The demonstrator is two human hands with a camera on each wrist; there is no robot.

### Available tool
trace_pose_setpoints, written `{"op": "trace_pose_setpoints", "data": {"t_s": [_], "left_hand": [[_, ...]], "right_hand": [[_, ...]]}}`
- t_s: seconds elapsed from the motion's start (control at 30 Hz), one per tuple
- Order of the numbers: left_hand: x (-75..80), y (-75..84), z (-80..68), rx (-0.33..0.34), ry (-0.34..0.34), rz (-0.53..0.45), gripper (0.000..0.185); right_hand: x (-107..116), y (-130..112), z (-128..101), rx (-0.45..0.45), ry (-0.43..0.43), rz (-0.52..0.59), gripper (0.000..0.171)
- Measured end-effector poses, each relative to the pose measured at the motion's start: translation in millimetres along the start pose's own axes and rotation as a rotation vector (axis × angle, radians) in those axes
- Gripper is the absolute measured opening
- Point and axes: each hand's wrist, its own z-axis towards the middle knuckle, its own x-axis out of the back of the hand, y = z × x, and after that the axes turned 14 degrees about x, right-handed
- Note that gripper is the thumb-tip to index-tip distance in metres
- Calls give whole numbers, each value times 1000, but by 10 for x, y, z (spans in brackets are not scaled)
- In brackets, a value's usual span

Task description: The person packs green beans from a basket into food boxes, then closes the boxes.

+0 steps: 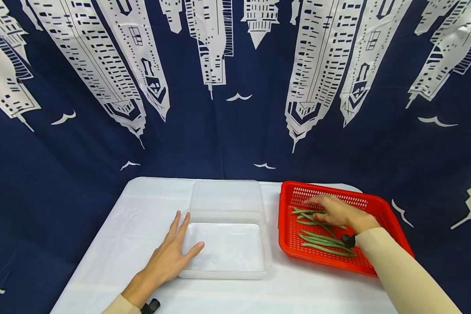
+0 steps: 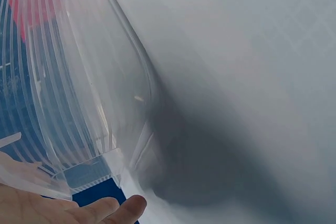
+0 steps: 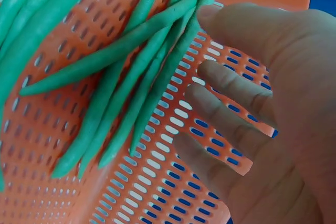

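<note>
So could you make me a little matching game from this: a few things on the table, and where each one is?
Things:
1. long green beans
2. red perforated plastic basket
3. clear plastic lidded box
4. left hand

Places:
a. middle of the white table
b. flat by the box's left edge
c. inside the basket
d. right side of the table

Pairs: 1-c, 2-d, 3-a, 4-b

Both the left hand (image 1: pixel 168 257) and right hand (image 1: pixel 337 211) lie flat, fingers spread.

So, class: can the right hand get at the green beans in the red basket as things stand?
Probably yes: the right hand is already over the green beans in the open red basket, nothing covering them.
</note>
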Motion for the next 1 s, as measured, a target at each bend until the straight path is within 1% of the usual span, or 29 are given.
{"op": "trace_pose_setpoints", "data": {"t_s": [0.13, 0.27, 0.33, 0.5, 0.63, 0.87, 1.0], "left_hand": [[-27, 4, -11, 11, 3, -5, 105], [-63, 11, -18, 5, 4, -19, 105], [-71, 23, -11, -2, 9, -26, 104], [-69, 56, 2, -4, 13, -30, 105], [-69, 72, -8, -6, 4, -36, 105], [-75, 55, -11, -8, 9, -40, 105], [-70, 33, -15, -9, 7, -47, 104]], "right_hand": [[-52, 21, 78, 39, -14, 13, 41], [-106, 21, 92, 35, -1, 24, 31], [-116, 20, 99, 35, 10, 28, 29], [-116, 20, 124, 19, -20, 82, 41], [-141, 21, 125, -1, -45, 91, 50], [-160, 4, 97, 8, -35, 99, 54], [-144, -48, 61, -18, -29, 155, 57]]}}
